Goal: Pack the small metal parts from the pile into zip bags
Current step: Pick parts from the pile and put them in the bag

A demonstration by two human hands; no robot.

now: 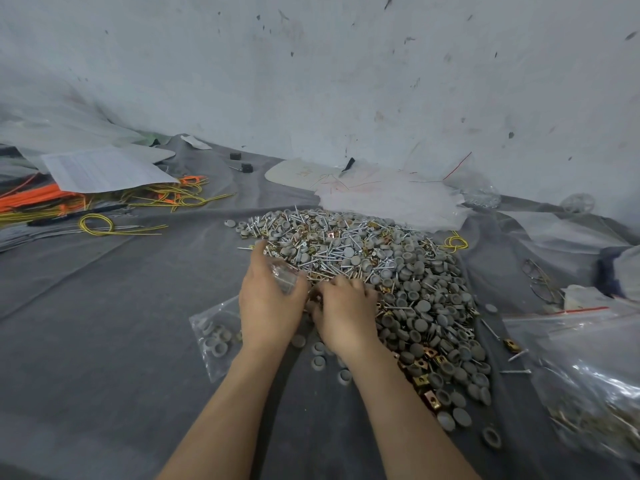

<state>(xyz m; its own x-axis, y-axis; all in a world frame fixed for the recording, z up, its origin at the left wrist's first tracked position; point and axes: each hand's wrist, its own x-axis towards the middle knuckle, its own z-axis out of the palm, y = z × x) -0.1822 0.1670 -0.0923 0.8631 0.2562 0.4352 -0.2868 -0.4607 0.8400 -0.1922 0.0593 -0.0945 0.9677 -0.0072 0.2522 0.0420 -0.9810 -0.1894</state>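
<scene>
We are gripping a zip bag [284, 276] in our left hand [268, 306] at the edge of the pile [408, 278], our right hand [346, 313] pinching up parts [314, 295]. A few filled bags [595, 382] are lying nearby, with most parts remaining.

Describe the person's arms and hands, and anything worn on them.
The left forearm and right forearm are bare to the frame's lower edge, no sleeves in view. The left hand and right hand wear no gloves; no watch, bracelet or ring shows on the wrists or visible fingers.
</scene>
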